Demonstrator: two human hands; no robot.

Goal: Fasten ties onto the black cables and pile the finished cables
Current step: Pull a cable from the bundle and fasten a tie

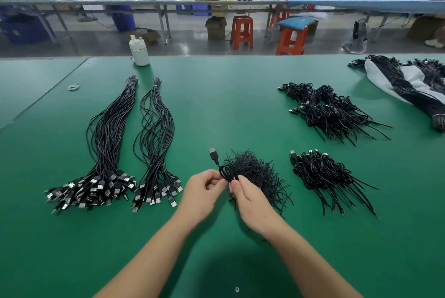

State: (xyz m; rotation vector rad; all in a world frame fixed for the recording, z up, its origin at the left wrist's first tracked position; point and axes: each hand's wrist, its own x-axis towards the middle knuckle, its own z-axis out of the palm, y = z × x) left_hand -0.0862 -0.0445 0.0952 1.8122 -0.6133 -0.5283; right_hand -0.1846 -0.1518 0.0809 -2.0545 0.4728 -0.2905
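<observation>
A coiled black USB cable (222, 169) is held between both hands over the green table (216, 110), its plug (213, 154) sticking up to the left. My left hand (202, 191) pinches the coil from the left. My right hand (248, 201) pinches it from the right, just in front of a heap of loose black ties (255, 170). Two long bundles of untied cables (108, 148) (156, 151) lie at the left. Piles of coiled, tied cables lie at the right: a near pile (322, 175) and a farther pile (330, 110).
A white bottle (139, 52) stands at the table's far edge. A rubber band (73, 87) lies far left. A further cable bundle on white wrapping (409, 83) fills the far right corner. Beyond the table are orange stools, benches and other workers.
</observation>
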